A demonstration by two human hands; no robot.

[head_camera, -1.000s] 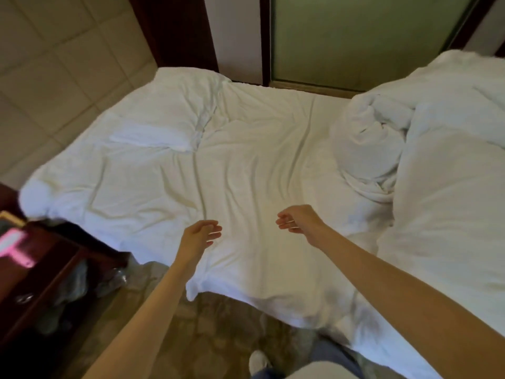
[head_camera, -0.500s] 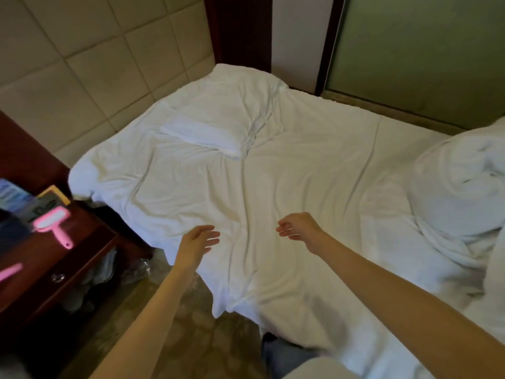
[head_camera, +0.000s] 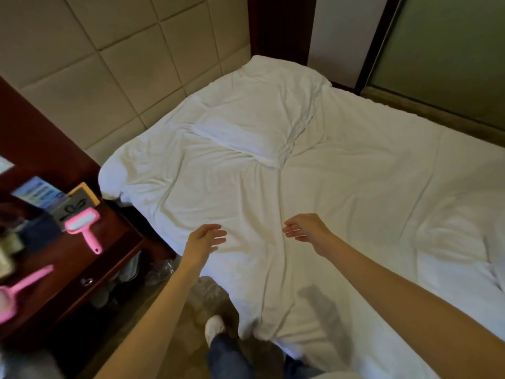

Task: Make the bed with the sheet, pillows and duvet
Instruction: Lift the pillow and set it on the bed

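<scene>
White cotton everywhere, basically. Over the last second our view swung left: the duvet heap has slid out of frame on the right, and the dark wooden nightstand (head_camera: 82,269) with its pink brush (head_camera: 84,228) has come in. Our left hand (head_camera: 203,240) and right hand (head_camera: 306,231) haven't done much. Both still hover just over the sheet (head_camera: 341,187), apart, fingers loose, gripping nothing. We reckon smoothing or tucking at the head end comes next. The sheet covers the mattress but is creased in long ridges, with its near edge hanging untucked. A flat, limp pillow (head_camera: 254,127) lies on it by the padded, square-panelled headboard (head_camera: 109,64).
</scene>
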